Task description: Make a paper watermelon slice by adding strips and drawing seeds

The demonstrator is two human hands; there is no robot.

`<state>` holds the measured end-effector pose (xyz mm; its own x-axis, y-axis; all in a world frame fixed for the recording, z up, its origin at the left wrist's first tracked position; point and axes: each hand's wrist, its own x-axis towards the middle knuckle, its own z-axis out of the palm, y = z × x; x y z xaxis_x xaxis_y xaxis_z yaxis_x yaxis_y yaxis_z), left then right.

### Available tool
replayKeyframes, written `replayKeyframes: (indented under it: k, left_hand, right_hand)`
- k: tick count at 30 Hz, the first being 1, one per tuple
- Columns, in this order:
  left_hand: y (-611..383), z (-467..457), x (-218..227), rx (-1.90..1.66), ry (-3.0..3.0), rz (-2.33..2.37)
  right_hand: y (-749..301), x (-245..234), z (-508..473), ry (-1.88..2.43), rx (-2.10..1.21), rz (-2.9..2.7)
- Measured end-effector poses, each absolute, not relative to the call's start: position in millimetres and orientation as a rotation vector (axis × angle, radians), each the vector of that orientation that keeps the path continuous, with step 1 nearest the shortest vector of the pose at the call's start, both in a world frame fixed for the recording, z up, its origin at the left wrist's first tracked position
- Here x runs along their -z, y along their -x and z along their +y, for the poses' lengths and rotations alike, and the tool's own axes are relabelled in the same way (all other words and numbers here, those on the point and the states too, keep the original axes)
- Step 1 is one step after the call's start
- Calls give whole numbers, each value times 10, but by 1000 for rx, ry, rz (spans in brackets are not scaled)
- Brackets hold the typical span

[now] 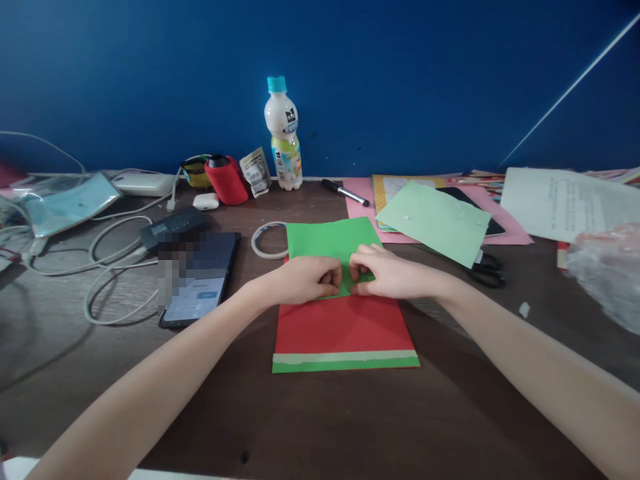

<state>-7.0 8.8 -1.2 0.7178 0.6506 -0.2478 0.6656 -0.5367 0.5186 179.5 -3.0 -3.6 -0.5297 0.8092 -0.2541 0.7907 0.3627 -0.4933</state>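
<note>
A bright green sheet of paper (pixel 331 237) lies over the upper part of a red sheet of paper (pixel 341 328). Along the red sheet's near edge run a pale green strip (pixel 345 357) and a brighter green band below it. My left hand (pixel 311 279) is closed with curled fingers at the green sheet's near edge. Opposite it, my right hand (pixel 383 272) has its fingers curled in and closed on the same edge. The fingertips of both hands are partly hidden. A roll of tape (pixel 261 252) lies just left of the green sheet.
On the left are a phone (pixel 200 287), a black device (pixel 173 228) and looping white cables. A bottle (pixel 284 137) stands by the blue wall. To the right, pale green paper (pixel 435 220) partly covers scissors (pixel 487 270); a marker (pixel 345 192) and a plastic bag (pixel 607 273) lie nearby.
</note>
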Motion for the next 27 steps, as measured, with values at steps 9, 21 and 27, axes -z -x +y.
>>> replayKeyframes:
  k: [9, 21, 27]
  left_hand:
    - [55, 76, 33, 7, -2362, 984]
    - [67, 86, 50, 7, -2373, 977]
    - [63, 82, 41, 10, -2390, 976]
  right_hand:
    - [-1720, 27, -57, 1603, -870, -2512]
    - [-1943, 3, 96, 1566, -1046, -2606]
    - [-2138, 7, 167, 1637, -1176, -2587]
